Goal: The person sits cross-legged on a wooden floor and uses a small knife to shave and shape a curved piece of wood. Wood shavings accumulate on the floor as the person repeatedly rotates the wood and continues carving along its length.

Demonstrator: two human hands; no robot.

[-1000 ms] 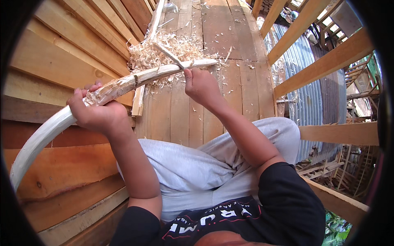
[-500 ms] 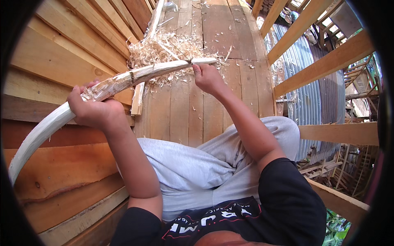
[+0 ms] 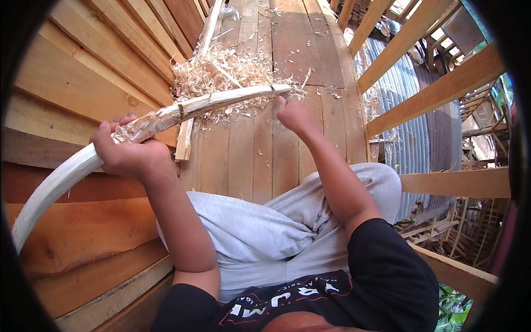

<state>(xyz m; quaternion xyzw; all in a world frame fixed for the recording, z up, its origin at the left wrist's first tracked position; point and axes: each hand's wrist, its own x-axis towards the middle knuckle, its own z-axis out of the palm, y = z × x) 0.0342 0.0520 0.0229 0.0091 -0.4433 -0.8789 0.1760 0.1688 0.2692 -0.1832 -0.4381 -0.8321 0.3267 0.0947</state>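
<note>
A long curved wooden pole, pale and stripped of bark, runs from the lower left edge up to its tip over the floorboards. My left hand is wrapped round it from below, beside a rougher brownish stretch. At the tip, my right hand is closed in a fist just under the pole. It seems to grip a knife, whose thin dark blade shows edge-on across the wood. The handle is hidden in the fist. My legs, in grey trousers, are folded beneath my forearms.
A heap of curly wood shavings lies on the plank floor beyond the pole. Stacked boards rise on the left. On the right stands a wooden railing, with corrugated metal sheets below it.
My right hand has slid a little right and down along the pole, with the dark blade nearer the tip. The pole's far end has dipped slightly. My left hand keeps its hold.
</note>
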